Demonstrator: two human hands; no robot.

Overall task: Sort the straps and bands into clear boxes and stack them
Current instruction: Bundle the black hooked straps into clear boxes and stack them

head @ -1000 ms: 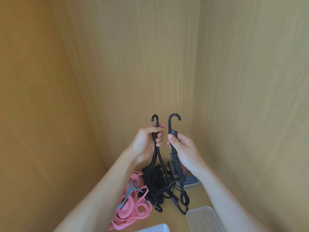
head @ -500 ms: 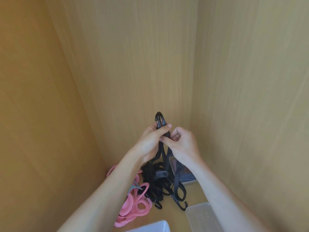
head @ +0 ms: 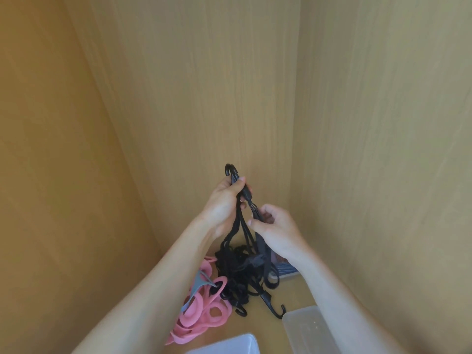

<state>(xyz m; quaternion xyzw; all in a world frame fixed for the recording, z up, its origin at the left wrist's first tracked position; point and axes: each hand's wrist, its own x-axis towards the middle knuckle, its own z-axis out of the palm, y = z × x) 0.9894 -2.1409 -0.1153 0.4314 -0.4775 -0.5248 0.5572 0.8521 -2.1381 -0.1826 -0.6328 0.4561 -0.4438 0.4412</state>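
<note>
My left hand grips the black hook ends of a black bungee strap, held up in front of the back wall. Just below and to the right, my right hand pinches the strap's cords. The cords hang down into a tangled pile of black straps on the wooden floor. Left of that pile lies a heap of pink bands with a grey band on top. Two clear boxes sit at the bottom: one on the right, another at the lower middle edge.
Wooden walls close in on the left, back and right, forming a narrow cupboard. A dark striped flat object lies behind the black pile, partly hidden by my right wrist.
The two hooks, held apart a second ago, are now together in my left hand. My right hand has slid down the cords.
</note>
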